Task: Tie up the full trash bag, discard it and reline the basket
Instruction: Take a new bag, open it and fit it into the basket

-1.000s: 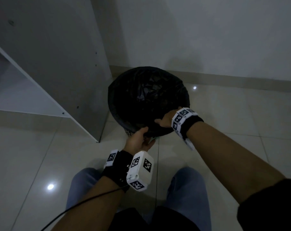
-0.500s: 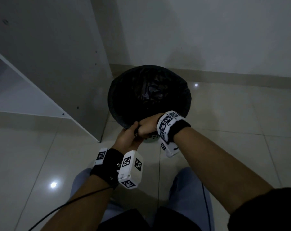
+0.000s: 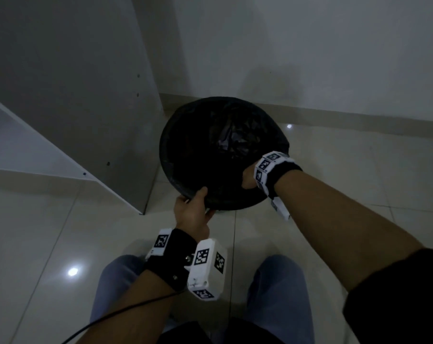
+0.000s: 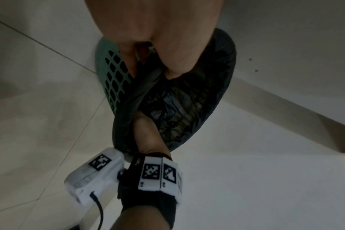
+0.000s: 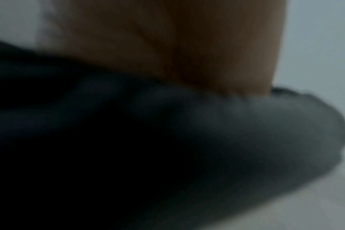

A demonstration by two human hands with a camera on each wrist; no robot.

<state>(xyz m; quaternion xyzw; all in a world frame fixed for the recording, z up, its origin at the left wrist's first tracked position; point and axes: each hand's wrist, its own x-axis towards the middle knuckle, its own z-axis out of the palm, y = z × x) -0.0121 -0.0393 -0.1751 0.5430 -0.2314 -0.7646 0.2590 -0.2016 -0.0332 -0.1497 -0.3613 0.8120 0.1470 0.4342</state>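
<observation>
**Spreading your hands apart along the liner's edge**

Holding the black trash bag [image 3: 222, 155] at two spots now, you have moved your hands away from each other: half a second ago they were bunched together at the near edge of the basket, and now they sit well apart on that edge. Your left hand [image 3: 193, 212] pinches the folded-over plastic at the near-left of the rim, thumb on top and fingers curled beneath. Your right hand [image 3: 247, 178] is at the near-right of the rim, fingers dipping inside the bag's mouth; the left wrist view shows it closed round a fold of plastic there, while the right wrist view is too blurred to add anything beyond skin against dark plastic.

The bag sits in the green lattice basket [image 4: 112, 73], its top turned over the rim all the way round, with crumpled plastic visible inside. The basket stands on the tiled floor [image 3: 359, 182], in the corner just beside the white cabinet panel [image 3: 73, 95].

As a judgement, the wider hold suits seating or freeing the bag's edge around the rim. I cannot tell whether this is the full bag or the fresh one, so how far along the task is stays unclear.
</observation>
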